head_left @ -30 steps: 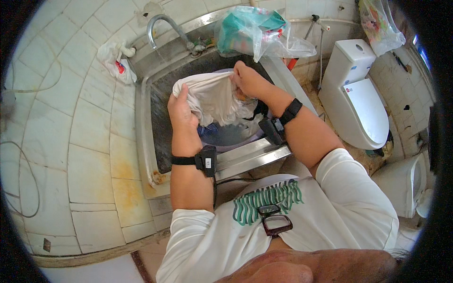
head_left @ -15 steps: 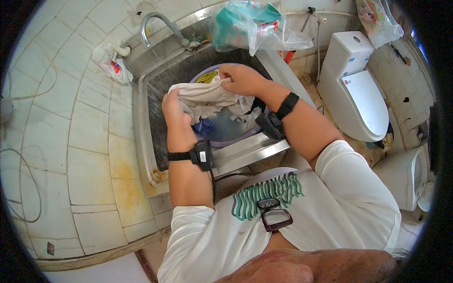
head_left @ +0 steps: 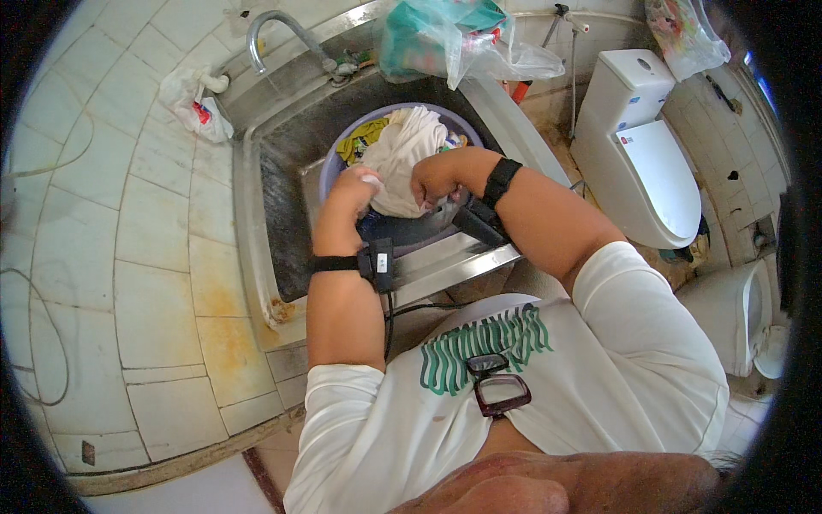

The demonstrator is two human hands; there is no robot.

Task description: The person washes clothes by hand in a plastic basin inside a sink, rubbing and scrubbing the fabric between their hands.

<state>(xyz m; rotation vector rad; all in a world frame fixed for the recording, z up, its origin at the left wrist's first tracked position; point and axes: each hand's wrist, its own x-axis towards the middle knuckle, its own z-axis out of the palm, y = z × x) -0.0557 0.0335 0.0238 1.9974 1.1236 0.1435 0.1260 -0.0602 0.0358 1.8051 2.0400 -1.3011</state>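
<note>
A bunched white cloth lies in a round purple basin set inside a metal sink. My left hand is closed at the cloth's near left side, a pale fold showing at its fingertips. On the near right side my right hand has its fingers curled down onto the same cloth; their tips are partly hidden. A yellow-green cloth sits at the basin's far left. Dark blue fabric shows beside my left wrist, next to murky water in the near part of the basin.
The sink has a raised metal rim and a curved faucet at its far side. A plastic bag rests on the far right rim. A white toilet stands at right; a small bag hangs at left.
Both hands have come down toward me with the white cloth. Stretched between them before, it now lies bunched in the basin, and the yellow-green cloth shows more.
</note>
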